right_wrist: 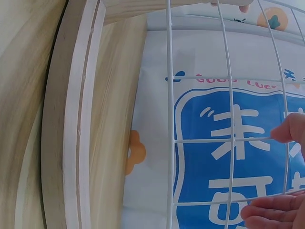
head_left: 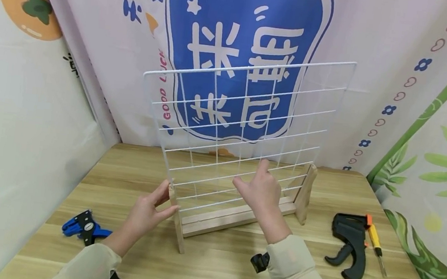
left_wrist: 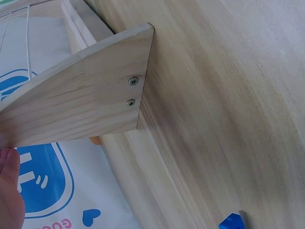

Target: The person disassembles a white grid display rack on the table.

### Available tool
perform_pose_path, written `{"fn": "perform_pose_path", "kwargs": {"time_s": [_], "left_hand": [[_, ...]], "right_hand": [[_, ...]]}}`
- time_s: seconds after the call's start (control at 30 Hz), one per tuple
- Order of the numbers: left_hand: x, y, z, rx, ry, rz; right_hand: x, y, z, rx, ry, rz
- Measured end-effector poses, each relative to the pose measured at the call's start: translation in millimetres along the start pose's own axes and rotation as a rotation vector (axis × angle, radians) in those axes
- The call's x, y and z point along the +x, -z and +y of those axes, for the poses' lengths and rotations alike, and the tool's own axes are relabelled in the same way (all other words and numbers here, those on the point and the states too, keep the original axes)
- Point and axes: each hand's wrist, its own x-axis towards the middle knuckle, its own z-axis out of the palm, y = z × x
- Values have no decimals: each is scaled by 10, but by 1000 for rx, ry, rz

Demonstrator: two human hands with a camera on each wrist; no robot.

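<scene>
A white wire grid panel (head_left: pixel 228 135) stands tilted in a pale wooden stand (head_left: pixel 235 220), which has a slotted bottom bar and two upright side pieces. At the stand's left side piece (left_wrist: pixel 105 90), my left hand (head_left: pixel 146 215) holds the upper part between thumb and fingers. Two screw heads (left_wrist: pixel 133 81) show low on that piece's outer face. My right hand (head_left: pixel 263 191) is at the lower middle of the grid, thumb and fingers spread apart. The right wrist view shows its thumb (right_wrist: pixel 288 129) and fingers (right_wrist: pixel 271 210) close to the wires; contact is hard to tell.
Blue-and-black wire strippers (head_left: pixel 85 227) lie at the left. On the right are a black clamp (head_left: pixel 351 246) with orange ends and a yellow-handled screwdriver (head_left: pixel 377 249). A printed curtain (head_left: pixel 96 30) hangs behind the wooden tabletop (head_left: pixel 209 274).
</scene>
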Motion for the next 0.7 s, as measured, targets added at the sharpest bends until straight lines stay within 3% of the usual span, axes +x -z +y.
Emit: {"fn": "perform_pose_path", "kwargs": {"time_s": [0.27,0.7], "left_hand": [[4,-16,2,-10,-16,9],[1,-43,3,-23,-18,44]], "right_hand": [[33,50,-17,4,-41,-51],[80,105,-41,9,7,-5]]}}
